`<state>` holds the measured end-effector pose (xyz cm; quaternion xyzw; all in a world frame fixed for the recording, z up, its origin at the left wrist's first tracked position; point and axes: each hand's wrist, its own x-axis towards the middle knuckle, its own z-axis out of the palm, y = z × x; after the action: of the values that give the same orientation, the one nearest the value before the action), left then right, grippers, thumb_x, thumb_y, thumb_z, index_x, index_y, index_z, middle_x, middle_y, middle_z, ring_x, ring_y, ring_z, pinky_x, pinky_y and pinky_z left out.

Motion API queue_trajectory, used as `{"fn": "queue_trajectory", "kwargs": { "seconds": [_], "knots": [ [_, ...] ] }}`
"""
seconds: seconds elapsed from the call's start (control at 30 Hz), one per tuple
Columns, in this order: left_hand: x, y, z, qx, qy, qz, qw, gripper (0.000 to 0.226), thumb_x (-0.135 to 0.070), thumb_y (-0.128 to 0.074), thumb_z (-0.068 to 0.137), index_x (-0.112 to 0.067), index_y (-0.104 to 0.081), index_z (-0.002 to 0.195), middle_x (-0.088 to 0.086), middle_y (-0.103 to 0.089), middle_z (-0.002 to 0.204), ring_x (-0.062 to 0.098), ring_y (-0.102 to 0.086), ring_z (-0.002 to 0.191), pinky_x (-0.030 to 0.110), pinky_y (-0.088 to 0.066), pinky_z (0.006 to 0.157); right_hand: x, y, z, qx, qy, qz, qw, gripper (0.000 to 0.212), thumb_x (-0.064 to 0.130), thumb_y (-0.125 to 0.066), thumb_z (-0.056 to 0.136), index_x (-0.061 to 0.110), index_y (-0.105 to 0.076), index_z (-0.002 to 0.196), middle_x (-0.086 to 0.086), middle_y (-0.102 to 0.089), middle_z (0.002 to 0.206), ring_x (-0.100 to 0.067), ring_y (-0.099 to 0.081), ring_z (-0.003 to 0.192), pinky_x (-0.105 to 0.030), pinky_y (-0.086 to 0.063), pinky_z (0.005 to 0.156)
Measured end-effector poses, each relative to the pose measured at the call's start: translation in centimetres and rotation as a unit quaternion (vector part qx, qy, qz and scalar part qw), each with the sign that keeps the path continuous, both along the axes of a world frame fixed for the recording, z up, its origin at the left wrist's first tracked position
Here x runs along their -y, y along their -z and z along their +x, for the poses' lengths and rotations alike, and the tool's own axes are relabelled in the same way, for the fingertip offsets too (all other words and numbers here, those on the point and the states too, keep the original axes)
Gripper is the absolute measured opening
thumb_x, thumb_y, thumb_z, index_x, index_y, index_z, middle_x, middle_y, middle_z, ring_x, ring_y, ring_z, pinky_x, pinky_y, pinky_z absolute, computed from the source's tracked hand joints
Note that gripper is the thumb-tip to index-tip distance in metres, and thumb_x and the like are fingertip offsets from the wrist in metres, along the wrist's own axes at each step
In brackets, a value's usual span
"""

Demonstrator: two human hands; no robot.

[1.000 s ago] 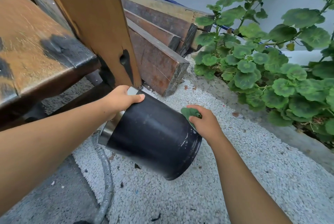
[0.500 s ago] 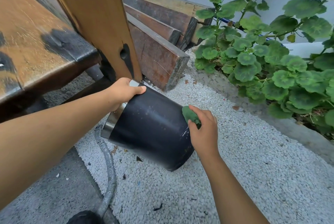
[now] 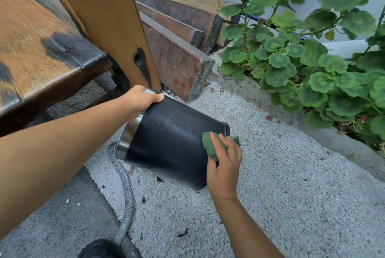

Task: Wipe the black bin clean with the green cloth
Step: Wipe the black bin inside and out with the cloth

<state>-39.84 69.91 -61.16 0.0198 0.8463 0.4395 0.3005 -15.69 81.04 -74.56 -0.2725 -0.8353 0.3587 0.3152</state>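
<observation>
The black bin [image 3: 170, 139] is a round bin with a shiny metal rim, tilted on its side above white gravel, base pointing lower right. My left hand [image 3: 139, 99] grips it at the rim end, thumb over the black wall. My right hand [image 3: 224, 166] presses the crumpled green cloth [image 3: 210, 145] flat against the bin's side near the base. Part of the cloth sticks out beyond my fingers to the right. The bin's opening faces away and is hidden.
A dark wooden bench [image 3: 41, 49] and an upright plank [image 3: 108, 24] stand at left. Stacked timber beams [image 3: 177, 28] lie behind the bin. A leafy plant [image 3: 302, 59] fills the right behind a concrete curb. A grey corrugated hose [image 3: 125, 199] runs along the ground below the bin.
My right hand has slid the cloth from the bin's upper far edge down onto its side wall. The bin stays tilted in my left hand.
</observation>
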Motion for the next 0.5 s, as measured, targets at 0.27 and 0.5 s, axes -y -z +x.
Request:
{"fn": "queue_trajectory", "kwargs": {
  "seconds": [0.27, 0.5],
  "knots": [
    [-0.3, 0.0, -0.2, 0.001, -0.006, -0.001, 1.0, 0.075, -0.039, -0.077, 0.087, -0.001, -0.045, 0.143, 0.019, -0.063, 0.131, 0.038, -0.065, 0.115, 0.055, -0.052, 0.102, 0.7, 0.7, 1.0, 0.004, -0.018, 0.015, 1.0, 0.072, -0.018, -0.066, 0.08, 0.019, -0.059, 0.142, -0.006, -0.052, 0.142, -0.026, -0.037, 0.138, -0.024, -0.022, 0.118],
    [-1.1, 0.3, -0.6, -0.003, -0.035, 0.014, 0.999, 0.052, -0.023, -0.074, 0.092, 0.009, -0.055, 0.128, 0.026, -0.065, 0.127, 0.036, -0.067, 0.111, 0.048, -0.054, 0.101, 1.4, 2.4, 3.1, 0.047, -0.065, 0.053, 0.995, 0.078, -0.021, -0.069, 0.075, 0.018, -0.059, 0.142, -0.001, -0.053, 0.146, -0.021, -0.035, 0.141, -0.03, -0.025, 0.119]
  ]
}}
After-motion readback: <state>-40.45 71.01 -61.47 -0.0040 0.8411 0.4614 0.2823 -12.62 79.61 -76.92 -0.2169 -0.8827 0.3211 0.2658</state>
